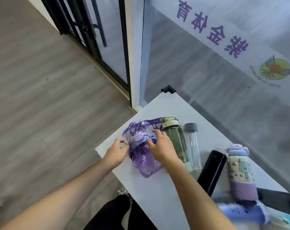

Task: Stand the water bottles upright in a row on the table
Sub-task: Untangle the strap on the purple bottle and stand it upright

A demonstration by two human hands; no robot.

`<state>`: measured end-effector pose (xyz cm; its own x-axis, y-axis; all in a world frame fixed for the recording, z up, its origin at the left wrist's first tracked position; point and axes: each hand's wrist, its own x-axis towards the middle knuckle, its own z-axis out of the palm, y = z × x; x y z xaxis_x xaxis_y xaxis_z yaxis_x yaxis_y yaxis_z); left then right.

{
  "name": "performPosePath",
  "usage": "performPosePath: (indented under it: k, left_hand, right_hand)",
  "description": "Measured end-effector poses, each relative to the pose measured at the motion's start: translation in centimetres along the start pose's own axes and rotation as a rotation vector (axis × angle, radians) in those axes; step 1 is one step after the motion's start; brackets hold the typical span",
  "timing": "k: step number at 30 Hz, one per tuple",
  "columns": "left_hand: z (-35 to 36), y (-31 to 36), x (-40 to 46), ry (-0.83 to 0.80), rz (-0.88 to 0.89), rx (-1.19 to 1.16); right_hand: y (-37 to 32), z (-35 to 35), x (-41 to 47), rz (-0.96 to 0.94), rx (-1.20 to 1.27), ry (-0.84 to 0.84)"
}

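Two bare forearms reach forward from the bottom edge over a white table [157,196]. At the lower right corner a blue bottle [242,213] shows only as a blur, so its pose cannot be judged. The left hand [115,154] sits at the table's left edge, fingers curled against the lid side of a purple bottle [144,158]; it touches the bottle, but whether its grip is closed on it is unclear. The right hand [162,146] lies over the bottle's other side, thumb and fingers wrapped around the neck below the lid, its grip closed on the bottle. The purple bottle stands near the left edge, with its purple strap [146,124] looped behind. To its right stand a green bottle [175,140], a clear bottle [192,146] with a grey cap, a black bottle [212,173] and a cartoon-printed bottle [242,171], close together in a row. Beyond them the tabletop is bare up to its far corner, capped by a black corner guard [168,89] against a glass wall [207,55]. Grey wooden floor [41,97] lies left.
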<state>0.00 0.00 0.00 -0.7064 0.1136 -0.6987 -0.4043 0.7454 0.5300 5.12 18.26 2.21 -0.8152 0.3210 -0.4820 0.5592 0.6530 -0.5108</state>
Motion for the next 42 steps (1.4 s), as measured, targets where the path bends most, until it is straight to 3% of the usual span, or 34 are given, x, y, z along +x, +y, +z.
performPosePath:
  k: [6,13,20,28,33,38,42]
  left_hand:
    - [0.9,2.3,1.6,-0.106,-0.151,-0.257]
    - [1.1,3.2,0.9,-0.073,-0.156,-0.497]
    - [-0.9,4.4,-0.3,0.003,0.128,-0.505]
    - [-2.4,5.8,-1.8,0.020,0.379,-0.425]
    - [-2.4,5.5,-2.7,0.074,0.433,-0.410]
    - [-2.2,4.9,-2.8,0.095,0.440,-0.384]
    - [-2.1,4.6,-2.7,0.098,0.443,-0.298]
  right_hand:
    - [0.0,0.9,3.4,0.129,0.110,-0.204]
    - [0.4,0.8,3.0,0.100,0.378,-0.126]
    - [0.3,-0.1,1.4,0.073,0.714,0.073]
    - [-0.1,-1.3,-0.7,-0.011,0.922,0.179]
    - [-0.4,-1.3,-2.6,-0.088,0.842,0.282]
    - [-0.5,-1.5,-2.1,-0.082,0.564,0.399]
    - [-0.6,-1.7,-0.2,-0.021,0.475,0.348]
